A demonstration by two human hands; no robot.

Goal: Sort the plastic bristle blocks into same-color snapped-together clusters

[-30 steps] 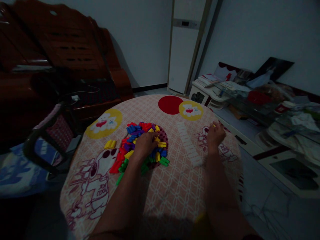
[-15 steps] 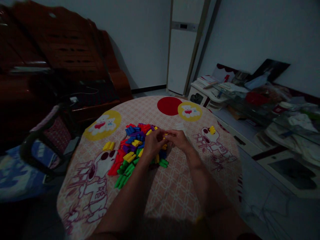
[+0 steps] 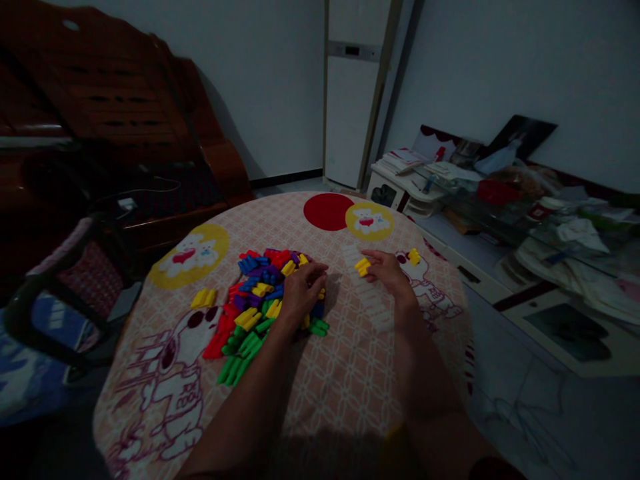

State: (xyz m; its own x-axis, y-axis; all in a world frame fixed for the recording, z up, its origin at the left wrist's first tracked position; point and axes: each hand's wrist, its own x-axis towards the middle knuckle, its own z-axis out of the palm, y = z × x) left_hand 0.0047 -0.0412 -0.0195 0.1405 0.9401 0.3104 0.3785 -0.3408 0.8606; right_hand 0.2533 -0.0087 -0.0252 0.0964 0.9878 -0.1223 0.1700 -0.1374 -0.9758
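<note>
My right hand (image 3: 390, 272) pinches a yellow plastic building block (image 3: 363, 268) between thumb and fingertips, over a pale segmented strip (image 3: 373, 303) lying on the cloth. To its left, my left hand (image 3: 301, 290) hovers at the right side of a heap of building blocks (image 3: 260, 288). Its fingers are loosely curved with the thumb apart, and nothing shows in them. Red, blue, purple, yellow and green blocks make up the heap, partly hidden by that hand and forearm. One yellow block (image 3: 204, 298) lies apart at the left, another yellow block (image 3: 414, 256) beyond my right hand.
A patterned cloth covers the round table (image 3: 345, 373). At the left stand a chair (image 3: 75, 287) and a carved wooden sofa (image 3: 115, 113). A cluttered low cabinet (image 3: 500, 220) runs along the right wall. A tall white unit (image 3: 354, 113) fills the corner.
My hands, close together before, are now apart. The right hand has moved right with the yellow block; the left stays by the heap. The view has shifted slightly right.
</note>
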